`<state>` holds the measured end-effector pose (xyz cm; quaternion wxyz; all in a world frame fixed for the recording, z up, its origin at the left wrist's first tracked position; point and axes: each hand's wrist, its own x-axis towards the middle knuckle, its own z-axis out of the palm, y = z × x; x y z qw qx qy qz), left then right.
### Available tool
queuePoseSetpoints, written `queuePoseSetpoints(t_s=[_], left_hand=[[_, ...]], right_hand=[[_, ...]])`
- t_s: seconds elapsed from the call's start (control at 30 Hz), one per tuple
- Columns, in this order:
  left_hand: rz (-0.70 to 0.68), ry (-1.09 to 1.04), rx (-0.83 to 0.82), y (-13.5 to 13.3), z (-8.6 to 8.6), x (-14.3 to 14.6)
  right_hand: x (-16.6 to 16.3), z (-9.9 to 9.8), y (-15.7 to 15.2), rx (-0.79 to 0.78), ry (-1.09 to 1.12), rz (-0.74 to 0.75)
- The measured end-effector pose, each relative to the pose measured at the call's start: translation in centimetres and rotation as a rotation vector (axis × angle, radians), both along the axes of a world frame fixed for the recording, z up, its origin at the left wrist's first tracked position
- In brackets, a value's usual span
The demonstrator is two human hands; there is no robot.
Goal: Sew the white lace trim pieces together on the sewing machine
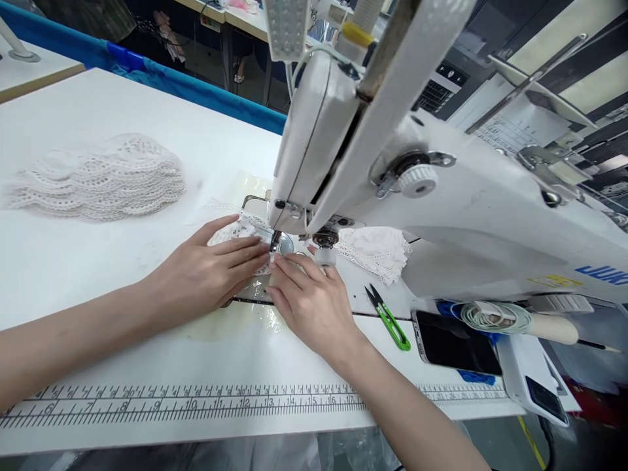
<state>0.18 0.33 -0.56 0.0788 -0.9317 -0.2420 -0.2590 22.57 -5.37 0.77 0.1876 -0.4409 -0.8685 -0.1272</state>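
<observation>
A white piece of lace fabric point(241, 229) lies under the needle area of the sewing machine point(314, 137). My left hand point(216, 265) rests flat on it with the fingers stretched toward the presser foot point(275, 241). On the near side of the foot is my right hand point(311, 297), its fingers extended and its tips close to the left fingertips. Part of the fabric is hidden beneath both hands. More white lace fabric point(375, 252) lies behind the needle, under the machine arm.
A stack of white lace pieces point(103, 178) lies on the left of the white table point(147, 353). Green thread snips point(387, 317), a black phone point(456, 341) and a coil of pale cord point(495, 318) lie at the right. A printed ruler point(196, 405) runs along the front edge.
</observation>
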Motion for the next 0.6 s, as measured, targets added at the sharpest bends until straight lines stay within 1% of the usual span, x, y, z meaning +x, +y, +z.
queuePoseSetpoints(t_s=[0.13, 0.33, 0.53, 0.6], left_hand=[[-0.037, -0.029, -0.029, -0.41, 0.14, -0.20], [-0.018, -0.006, -0.004, -0.41, 0.39, -0.05], [0.010, -0.035, -0.092, 0.11, 0.04, -0.04], [0.025, -0.031, -0.096, 0.13, 0.03, -0.03]], right_hand=[[0.06, 0.01, -0.23, -0.014, -0.003, 0.000], [0.00, 0.02, -0.24, -0.002, -0.002, -0.002], [-0.07, -0.17, 0.04, 0.002, -0.022, -0.024], [-0.10, -0.19, 0.17, 0.003, -0.031, -0.033]])
